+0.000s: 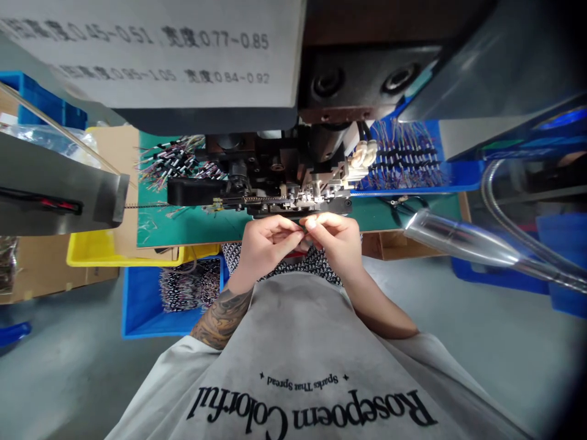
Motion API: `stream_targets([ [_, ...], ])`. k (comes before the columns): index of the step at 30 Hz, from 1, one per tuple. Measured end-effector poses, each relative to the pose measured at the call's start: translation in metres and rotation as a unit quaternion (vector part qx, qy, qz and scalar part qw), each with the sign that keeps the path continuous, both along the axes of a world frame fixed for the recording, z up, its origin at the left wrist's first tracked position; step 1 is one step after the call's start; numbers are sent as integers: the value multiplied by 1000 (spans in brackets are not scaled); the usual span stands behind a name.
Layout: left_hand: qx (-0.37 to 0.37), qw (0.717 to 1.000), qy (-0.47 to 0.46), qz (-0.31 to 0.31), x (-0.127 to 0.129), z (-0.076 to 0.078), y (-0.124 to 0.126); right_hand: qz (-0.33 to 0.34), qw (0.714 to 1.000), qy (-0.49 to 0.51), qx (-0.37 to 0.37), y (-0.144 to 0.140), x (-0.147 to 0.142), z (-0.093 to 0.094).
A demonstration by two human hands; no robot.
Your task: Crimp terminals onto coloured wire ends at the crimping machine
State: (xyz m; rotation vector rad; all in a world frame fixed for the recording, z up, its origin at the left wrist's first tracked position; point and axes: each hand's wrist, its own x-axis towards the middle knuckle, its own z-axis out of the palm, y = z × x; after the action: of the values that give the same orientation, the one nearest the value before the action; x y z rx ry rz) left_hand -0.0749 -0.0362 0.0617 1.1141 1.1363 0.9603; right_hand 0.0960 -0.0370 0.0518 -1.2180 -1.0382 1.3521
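Note:
My left hand [268, 247] is closed in a pinch, thumb against the fingertips, just in front of a dark metal machine [277, 165]. My right hand [338, 244] pinches in the same way, and its fingertips nearly meet those of the left. Whatever thin thing they grip is too small to make out. Right behind the fingers is the machine's small shiny tooling [314, 194]. A thin metal strip [147, 206] of tiny pieces runs into it from the left.
Bundles of wires [172, 159] lie on the green mat [206, 229]; more fill a blue tray [463, 177] at right. A blue bin [142, 305] of wire bundles and a yellow tray [92, 250] stand at left. A clear-tipped tube [458, 238] juts in from the right.

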Motion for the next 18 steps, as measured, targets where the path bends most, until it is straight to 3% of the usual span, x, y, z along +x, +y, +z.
stream_targets([
  [7, -37, 988, -58, -139, -9, 17, -6, -9, 1000, 6, -2, -8, 6, 10],
  [18, -67, 994, -61, -59, 8, 43, -16, -66, 997, -11, 39, -23, 5, 24],
])
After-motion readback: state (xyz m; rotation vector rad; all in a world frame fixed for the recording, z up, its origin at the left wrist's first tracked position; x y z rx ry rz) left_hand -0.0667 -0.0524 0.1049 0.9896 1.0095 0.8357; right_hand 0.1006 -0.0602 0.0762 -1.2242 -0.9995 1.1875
